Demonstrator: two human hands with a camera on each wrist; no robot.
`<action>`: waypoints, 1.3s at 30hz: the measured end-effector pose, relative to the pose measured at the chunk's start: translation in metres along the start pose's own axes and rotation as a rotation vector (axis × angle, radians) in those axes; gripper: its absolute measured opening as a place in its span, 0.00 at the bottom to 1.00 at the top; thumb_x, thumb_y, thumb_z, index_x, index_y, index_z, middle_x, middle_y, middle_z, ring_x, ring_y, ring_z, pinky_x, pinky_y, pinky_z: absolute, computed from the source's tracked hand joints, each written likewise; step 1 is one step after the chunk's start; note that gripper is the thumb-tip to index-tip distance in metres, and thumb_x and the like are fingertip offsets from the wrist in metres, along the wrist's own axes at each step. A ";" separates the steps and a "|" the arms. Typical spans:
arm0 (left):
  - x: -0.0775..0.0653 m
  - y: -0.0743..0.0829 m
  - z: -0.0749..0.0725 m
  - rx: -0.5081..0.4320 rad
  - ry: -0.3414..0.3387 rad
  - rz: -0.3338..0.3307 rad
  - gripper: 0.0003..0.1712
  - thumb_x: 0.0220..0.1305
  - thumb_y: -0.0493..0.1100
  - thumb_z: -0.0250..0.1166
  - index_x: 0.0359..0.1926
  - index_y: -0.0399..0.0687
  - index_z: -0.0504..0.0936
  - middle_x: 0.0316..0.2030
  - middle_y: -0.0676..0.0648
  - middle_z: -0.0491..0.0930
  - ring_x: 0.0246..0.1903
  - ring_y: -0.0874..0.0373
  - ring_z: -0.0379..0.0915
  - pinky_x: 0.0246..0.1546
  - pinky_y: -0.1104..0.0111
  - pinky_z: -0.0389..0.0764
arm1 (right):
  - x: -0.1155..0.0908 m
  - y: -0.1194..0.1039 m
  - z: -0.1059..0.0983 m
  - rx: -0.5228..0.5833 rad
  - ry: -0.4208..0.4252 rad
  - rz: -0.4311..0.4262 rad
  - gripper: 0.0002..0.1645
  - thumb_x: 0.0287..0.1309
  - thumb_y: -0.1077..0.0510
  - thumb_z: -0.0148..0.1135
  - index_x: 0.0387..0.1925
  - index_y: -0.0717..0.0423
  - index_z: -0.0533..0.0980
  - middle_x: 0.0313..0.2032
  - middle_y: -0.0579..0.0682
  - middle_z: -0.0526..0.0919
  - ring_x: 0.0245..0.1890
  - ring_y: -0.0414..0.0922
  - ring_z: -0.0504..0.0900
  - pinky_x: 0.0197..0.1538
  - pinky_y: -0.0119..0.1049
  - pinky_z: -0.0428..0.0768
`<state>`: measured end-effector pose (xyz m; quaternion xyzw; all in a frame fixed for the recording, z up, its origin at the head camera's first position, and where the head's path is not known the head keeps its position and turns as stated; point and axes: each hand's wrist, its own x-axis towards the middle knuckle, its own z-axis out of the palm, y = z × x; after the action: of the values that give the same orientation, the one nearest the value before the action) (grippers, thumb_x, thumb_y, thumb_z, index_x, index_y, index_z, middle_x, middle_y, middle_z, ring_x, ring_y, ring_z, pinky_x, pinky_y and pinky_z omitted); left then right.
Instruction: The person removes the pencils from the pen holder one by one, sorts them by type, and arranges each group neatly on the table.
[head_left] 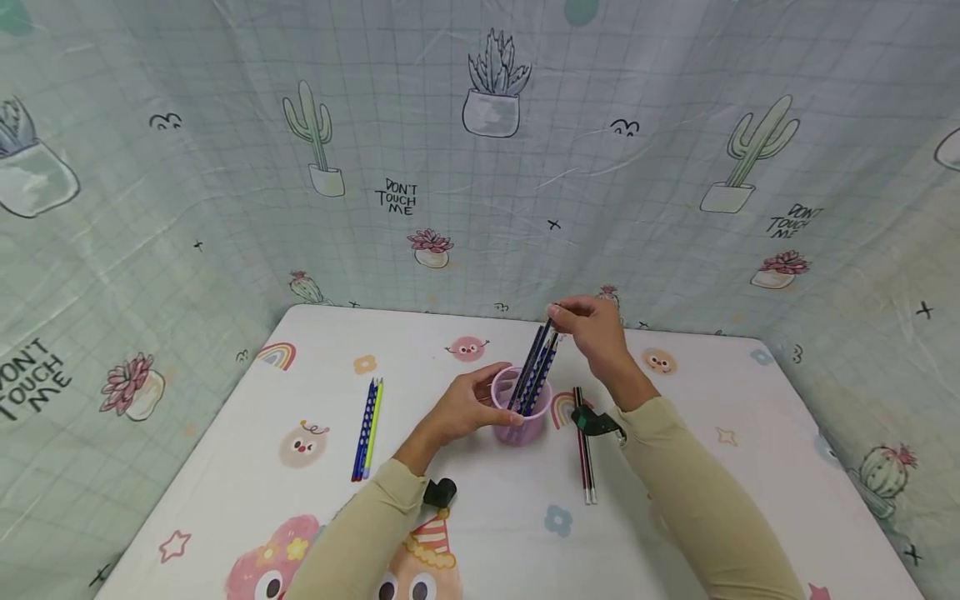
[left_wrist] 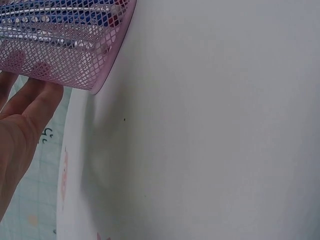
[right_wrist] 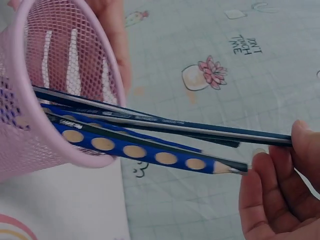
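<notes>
A dark pencil [right_wrist: 260, 136] leans among other pencils [right_wrist: 118, 148] in the pink mesh cup [head_left: 520, 432], its top pinched in our right hand [head_left: 592, 329] while our left hand [head_left: 465, 408] grips the cup. On the white worktop [head_left: 510, 517] we see loose pencils [head_left: 363, 437] lying on either side.

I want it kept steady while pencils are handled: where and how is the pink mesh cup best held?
Likely round the wall of the pink mesh cup, just below the rim, from the left, fingers behind and thumb in front, as the left hand holds it. The pencils lean out towards the right hand, leaving the left side freer.
</notes>
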<state>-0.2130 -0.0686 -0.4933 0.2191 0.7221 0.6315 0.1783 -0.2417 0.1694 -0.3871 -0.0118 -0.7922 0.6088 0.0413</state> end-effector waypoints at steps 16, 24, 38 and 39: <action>0.002 -0.001 0.001 -0.011 -0.002 0.002 0.49 0.52 0.33 0.81 0.74 0.45 0.70 0.66 0.40 0.79 0.64 0.44 0.79 0.67 0.53 0.80 | 0.003 -0.048 -0.048 0.280 0.146 -0.132 0.11 0.69 0.57 0.66 0.46 0.63 0.83 0.36 0.45 0.82 0.33 0.40 0.84 0.40 0.27 0.89; 0.000 0.000 -0.002 -0.021 0.013 -0.012 0.49 0.51 0.35 0.82 0.74 0.48 0.71 0.66 0.41 0.80 0.66 0.41 0.77 0.68 0.52 0.78 | 0.001 -0.047 -0.064 0.150 0.060 -0.079 0.11 0.71 0.59 0.64 0.45 0.65 0.83 0.32 0.40 0.83 0.31 0.38 0.82 0.38 0.28 0.88; -0.001 -0.001 0.000 0.001 0.002 -0.017 0.48 0.53 0.41 0.83 0.74 0.54 0.71 0.66 0.43 0.80 0.65 0.42 0.78 0.67 0.54 0.80 | -0.001 -0.021 -0.070 -0.060 -0.069 0.063 0.20 0.74 0.60 0.61 0.55 0.76 0.78 0.35 0.41 0.82 0.31 0.36 0.81 0.38 0.29 0.87; -0.001 -0.001 0.000 0.005 0.001 -0.019 0.48 0.53 0.41 0.83 0.74 0.54 0.72 0.66 0.44 0.80 0.65 0.43 0.78 0.67 0.55 0.81 | -0.001 -0.018 -0.070 -0.056 -0.074 0.070 0.21 0.74 0.60 0.61 0.56 0.76 0.77 0.35 0.41 0.82 0.30 0.36 0.81 0.38 0.29 0.87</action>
<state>-0.2122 -0.0694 -0.4943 0.2124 0.7257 0.6283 0.1833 -0.2342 0.2326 -0.3520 -0.0180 -0.8089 0.5876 -0.0096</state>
